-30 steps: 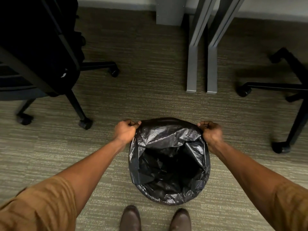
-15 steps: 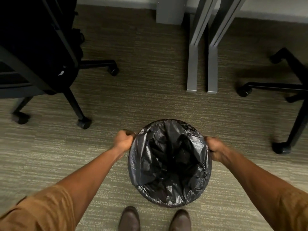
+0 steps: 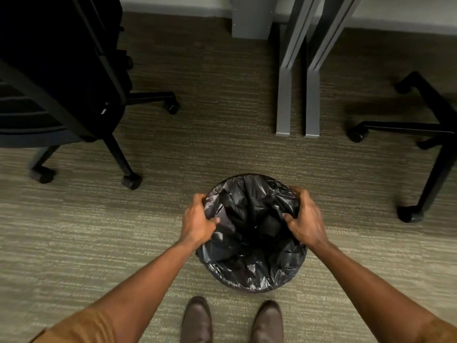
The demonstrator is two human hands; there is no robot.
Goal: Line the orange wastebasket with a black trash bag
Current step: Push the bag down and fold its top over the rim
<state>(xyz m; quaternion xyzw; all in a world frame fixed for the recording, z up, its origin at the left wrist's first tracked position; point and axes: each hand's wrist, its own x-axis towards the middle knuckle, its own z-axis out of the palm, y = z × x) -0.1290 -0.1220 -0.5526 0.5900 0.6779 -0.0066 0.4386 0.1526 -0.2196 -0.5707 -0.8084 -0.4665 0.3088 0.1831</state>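
A crinkled black trash bag (image 3: 252, 268) stands on the carpet just ahead of my shoes, draped over a round basket so that no orange shows anywhere. Its mouth gapes upward and the plastic is folded over the rim all around. My left hand (image 3: 197, 221) grips the bag at the left side of the rim, thumb inside the opening. My right hand (image 3: 305, 219) grips the right side the same way, fingers curled over the edge.
A black office chair (image 3: 61, 78) with castors stands at the left. Another chair's black base (image 3: 420, 127) spreads at the right. Two grey desk legs (image 3: 296, 95) run toward the back wall. My brown shoes (image 3: 232, 320) stand close behind the basket.
My hands have come down and inward from the far part of the rim to its two sides, pulling the bag's edge lower over the basket.
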